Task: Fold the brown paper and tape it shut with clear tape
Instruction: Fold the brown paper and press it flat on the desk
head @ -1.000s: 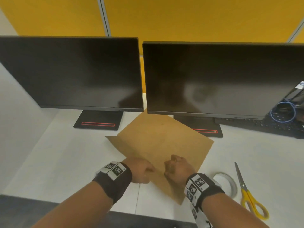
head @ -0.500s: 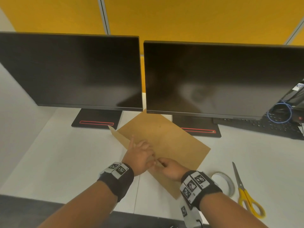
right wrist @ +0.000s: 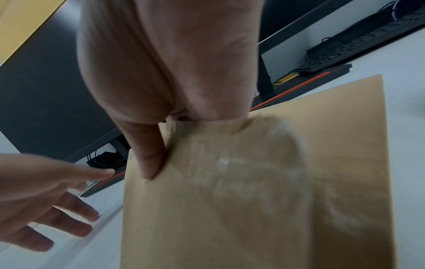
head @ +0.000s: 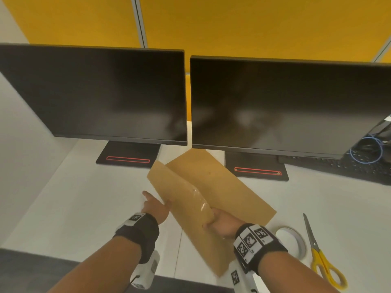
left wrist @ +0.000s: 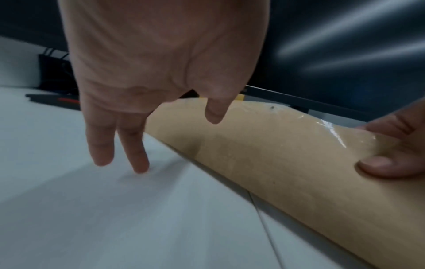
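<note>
The brown paper [head: 224, 187] lies on the white desk between the two monitor stands, its left part raised as a flap [head: 179, 191]. A shiny strip of clear tape [head: 198, 197] runs along the flap. My right hand [head: 211, 218] pinches the flap's near part, with the thumb [right wrist: 149, 154] on top of the paper [right wrist: 230, 209]. Just left of the raised edge, my left hand [head: 158, 205] is open, fingers spread and holding nothing. In the left wrist view its fingers [left wrist: 138, 154] point down at the desk beside the paper [left wrist: 276, 163].
A roll of clear tape [head: 294, 242] and yellow-handled scissors [head: 319, 256] lie right of my right wrist. Two dark monitors [head: 105, 96] [head: 285, 106] stand close behind the paper. A black keyboard [head: 349, 168] and a blue cable coil sit at the far right.
The paper's left part has risen from flat into a raised flap. My left hand has let go and opened to the left; my right hand now pinches the flap.
</note>
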A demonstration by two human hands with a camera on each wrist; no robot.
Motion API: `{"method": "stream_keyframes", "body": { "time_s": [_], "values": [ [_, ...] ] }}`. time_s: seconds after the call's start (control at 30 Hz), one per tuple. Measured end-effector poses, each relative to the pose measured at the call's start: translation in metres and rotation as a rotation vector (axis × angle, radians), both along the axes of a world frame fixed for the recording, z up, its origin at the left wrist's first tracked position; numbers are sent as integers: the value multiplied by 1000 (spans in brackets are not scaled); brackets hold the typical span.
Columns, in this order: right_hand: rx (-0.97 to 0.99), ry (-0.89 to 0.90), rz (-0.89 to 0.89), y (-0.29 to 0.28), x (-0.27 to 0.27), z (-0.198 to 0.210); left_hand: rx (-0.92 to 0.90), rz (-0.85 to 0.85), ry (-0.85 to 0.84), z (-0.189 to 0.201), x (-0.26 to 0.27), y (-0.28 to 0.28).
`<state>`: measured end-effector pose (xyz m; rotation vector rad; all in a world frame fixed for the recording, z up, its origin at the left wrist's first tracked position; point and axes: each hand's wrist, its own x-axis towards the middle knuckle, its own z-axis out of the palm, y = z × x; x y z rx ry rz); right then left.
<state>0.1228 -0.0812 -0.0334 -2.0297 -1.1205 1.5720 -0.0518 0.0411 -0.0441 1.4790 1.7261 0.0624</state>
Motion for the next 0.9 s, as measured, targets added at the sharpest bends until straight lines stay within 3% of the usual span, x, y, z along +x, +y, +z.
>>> {"method": "stream_keyframes", "body": {
  "time_s": [0.17, 0.37, 0.63, 0.83, 0.9],
  "values": [
    [-7, 77, 56, 9, -9, 2, -59, 118, -170, 0, -1, 10],
    [-27, 95, 86, 19, -19, -3, -116, 209, -238, -3, -6, 21],
    [2, 105, 136, 33, -30, -3, 37, 184, -300, 12, -14, 29],
    [71, -27, 149, 49, -35, -6, 102, 164, -375, 21, -23, 33],
    [151, -170, 151, 54, -36, 3, 101, 119, -378, 24, -30, 32]
  ]
}}
